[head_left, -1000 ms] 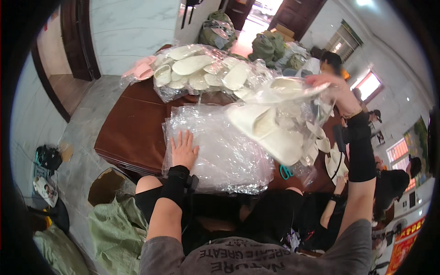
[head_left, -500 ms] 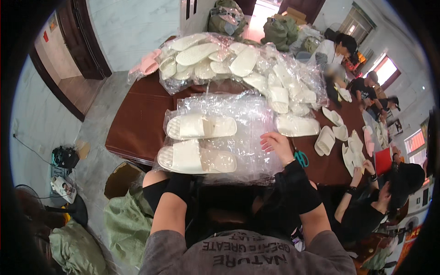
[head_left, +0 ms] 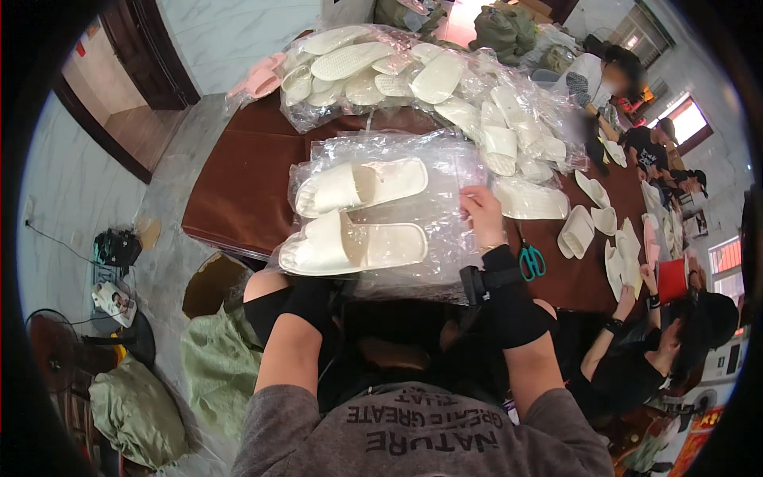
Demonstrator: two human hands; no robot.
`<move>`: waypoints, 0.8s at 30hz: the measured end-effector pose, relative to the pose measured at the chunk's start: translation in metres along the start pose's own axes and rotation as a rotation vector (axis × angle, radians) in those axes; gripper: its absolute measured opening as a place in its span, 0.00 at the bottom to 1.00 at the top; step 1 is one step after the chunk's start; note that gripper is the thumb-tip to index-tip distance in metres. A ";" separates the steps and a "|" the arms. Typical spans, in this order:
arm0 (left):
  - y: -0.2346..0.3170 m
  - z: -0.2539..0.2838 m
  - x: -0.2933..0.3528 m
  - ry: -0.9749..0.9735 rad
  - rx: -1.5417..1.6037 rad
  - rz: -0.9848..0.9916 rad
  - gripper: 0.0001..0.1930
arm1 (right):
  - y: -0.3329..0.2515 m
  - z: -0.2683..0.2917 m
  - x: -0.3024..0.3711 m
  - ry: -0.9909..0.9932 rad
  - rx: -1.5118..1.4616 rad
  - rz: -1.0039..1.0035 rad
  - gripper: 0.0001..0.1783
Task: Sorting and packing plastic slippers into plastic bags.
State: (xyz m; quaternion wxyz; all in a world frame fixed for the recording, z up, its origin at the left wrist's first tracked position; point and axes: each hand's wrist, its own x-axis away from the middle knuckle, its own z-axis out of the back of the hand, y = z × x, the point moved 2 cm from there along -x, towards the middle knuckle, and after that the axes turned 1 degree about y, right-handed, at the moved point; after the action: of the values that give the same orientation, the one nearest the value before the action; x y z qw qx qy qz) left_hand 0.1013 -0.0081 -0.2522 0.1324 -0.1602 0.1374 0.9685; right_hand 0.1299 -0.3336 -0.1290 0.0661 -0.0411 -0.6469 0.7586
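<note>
Slippers (head_left: 354, 245), 2 white ones, lie side by side over a stack of clear plastic bags (head_left: 447, 248), toes toward 9 o'clock and heels toward 3. Whether they rest on the stack or are held just above it, I cannot tell. From the right hand (head_left: 484, 216) they sit at about 9 o'clock, near its fingers (head_left: 470, 203) but not touching them; a strip of bare plastic shows between.

The right hand's fingers are curled at the stack's 3 o'clock edge, thumb and index close together and touching the plastic; whether they pinch a layer is too fine to see. The left hand is hidden behind the slippers, with only its black sleeve (head_left: 306, 306) showing at their 6 o'clock side, so I cannot tell how its fingers stand.

On the brown worktop (head_left: 238, 179) there is 1 pair of teal-handled scissors (head_left: 532, 262), just beside the right wrist at 3 to 4 o'clock. Farther toward 3 o'clock lie 3 loose white slippers (head_left: 576, 232). A heap of bagged white slippers (head_left: 433, 79) spreads from 11 to 1 o'clock, too overlapped to count, with pink slippers (head_left: 262, 78) at its 9 o'clock end. At 4 o'clock, 1 co-worker (head_left: 636, 350) has hands at white footwear.
</note>
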 end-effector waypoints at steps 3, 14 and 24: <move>0.002 -0.002 -0.004 0.005 -0.012 0.002 0.31 | 0.019 0.028 -0.009 0.023 -0.038 0.028 0.04; 0.016 0.004 -0.034 -0.090 -0.238 0.025 0.36 | -0.002 0.034 0.010 0.598 0.818 0.763 0.08; 0.006 -0.002 -0.034 -0.136 -0.094 0.004 0.36 | 0.070 -0.017 0.039 -0.063 0.474 0.406 0.10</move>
State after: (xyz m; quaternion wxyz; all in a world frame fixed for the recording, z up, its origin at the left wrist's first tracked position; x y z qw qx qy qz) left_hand 0.1309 -0.0216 -0.2407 0.1321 -0.0996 0.0829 0.9827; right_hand 0.0905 -0.3223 -0.2002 -0.0990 -0.1293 -0.4324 0.8868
